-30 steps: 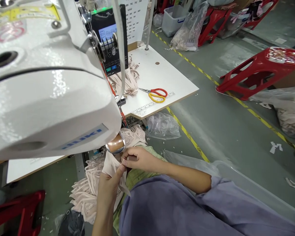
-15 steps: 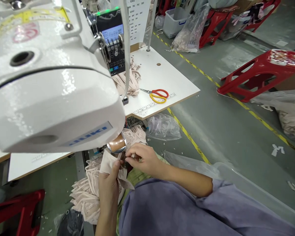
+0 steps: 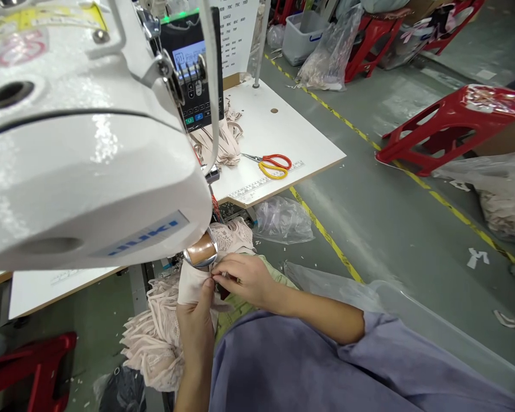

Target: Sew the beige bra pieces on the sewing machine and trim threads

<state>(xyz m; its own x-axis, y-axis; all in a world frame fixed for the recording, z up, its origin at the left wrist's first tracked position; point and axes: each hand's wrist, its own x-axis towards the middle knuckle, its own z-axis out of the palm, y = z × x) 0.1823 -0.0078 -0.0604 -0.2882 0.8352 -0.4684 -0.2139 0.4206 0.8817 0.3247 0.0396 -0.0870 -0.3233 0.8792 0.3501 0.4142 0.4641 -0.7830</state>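
Observation:
A pale pink lace bra [image 3: 234,236] lies under the head of a white sewing machine [image 3: 124,189], beside its shiny metal guard [image 3: 201,250]. My left hand [image 3: 198,317] grips a smooth pale part of the bra, thumb on top, just below the guard. From the right, my right hand [image 3: 249,280] reaches in with its fingertips pinched at the fabric's edge, close to the left thumb. The exact bit between those fingertips is too small to make out. Needle and presser foot are hidden behind the machine head.
Scissors [image 3: 272,165] with red and yellow handles lie on the white table [image 3: 300,134], near a bundle of beige straps [image 3: 225,143]. More pale bras [image 3: 154,343] hang in a heap at left. A control panel [image 3: 197,68] stands behind. Red stools [image 3: 450,129] stand on the floor.
My right hand has moved left and its fingertips now meet the fabric by my left thumb. The view has shifted slightly, so the machine appears further left.

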